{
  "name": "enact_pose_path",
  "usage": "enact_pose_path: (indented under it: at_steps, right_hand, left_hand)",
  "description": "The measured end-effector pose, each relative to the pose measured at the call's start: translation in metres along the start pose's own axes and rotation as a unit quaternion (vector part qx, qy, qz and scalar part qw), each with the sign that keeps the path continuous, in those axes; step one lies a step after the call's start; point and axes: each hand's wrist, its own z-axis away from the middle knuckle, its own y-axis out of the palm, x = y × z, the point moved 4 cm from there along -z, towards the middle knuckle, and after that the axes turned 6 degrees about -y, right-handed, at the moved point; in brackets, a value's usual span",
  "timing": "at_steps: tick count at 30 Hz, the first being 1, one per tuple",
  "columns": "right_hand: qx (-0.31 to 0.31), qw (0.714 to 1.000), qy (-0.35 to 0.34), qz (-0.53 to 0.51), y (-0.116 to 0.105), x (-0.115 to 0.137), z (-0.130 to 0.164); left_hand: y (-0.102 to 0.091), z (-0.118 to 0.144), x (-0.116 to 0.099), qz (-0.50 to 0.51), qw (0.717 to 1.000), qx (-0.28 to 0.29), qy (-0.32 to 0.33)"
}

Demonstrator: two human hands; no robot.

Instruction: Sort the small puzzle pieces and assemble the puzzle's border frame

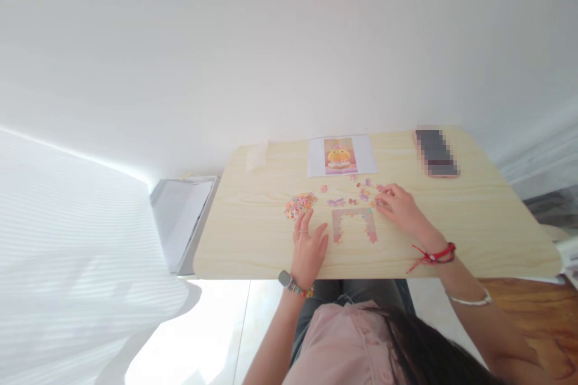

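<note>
Worktop (pixel 253 240) of pale wood, largest thing in view, carrying a jigsaw in progress. Reference picture (pixel 341 155) at the far edge, phone (pixel 436 152) to its right, closed laptop (pixel 183 219) off the left end. Partly built puzzle frame (pixel 353 224), an arch open toward the near edge, between both hands. Heap of unsorted pieces (pixel 298 204) just beyond the left hand (pixel 309 247), which lies flat and relaxed on the wood, fingers spread, gripping nothing. Loose pieces (pixel 356 193) scattered above the frame. Right hand (pixel 400 206) curled over pieces near the frame's upper right corner; fingertips pinched low, though whether a piece sits between them cannot be told. Best done slowly: match colour against the picture, turn the tab to line up, press straight down, steady the built section with the idle palm so joined edges stay locked.
</note>
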Motion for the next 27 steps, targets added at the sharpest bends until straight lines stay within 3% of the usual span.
enact_pose_path:
  at_steps: [4,9,13,19,27]
  right_hand:
    - [0.025,0.999,0.003,0.041,0.002,0.004,-0.006]
    - [0.009,0.999,-0.008,0.043,-0.004,0.014,-0.001]
    - [0.008,0.999,-0.038,0.025,-0.005,0.042,0.004]
    - [0.061,0.994,-0.088,0.022,0.012,0.082,0.003]
    - [0.068,0.995,-0.069,0.027,0.021,0.088,0.006]
  left_hand:
    - [-0.002,0.000,-0.001,0.003,1.000,-0.003,0.001]
    - [-0.003,0.001,0.000,0.005,1.000,0.002,-0.002]
    - [-0.002,0.000,-0.006,0.016,1.000,0.020,-0.009]
    - [-0.002,-0.003,-0.018,0.018,0.999,0.035,-0.010]
    - [-0.004,0.002,-0.011,0.011,1.000,0.020,-0.011]
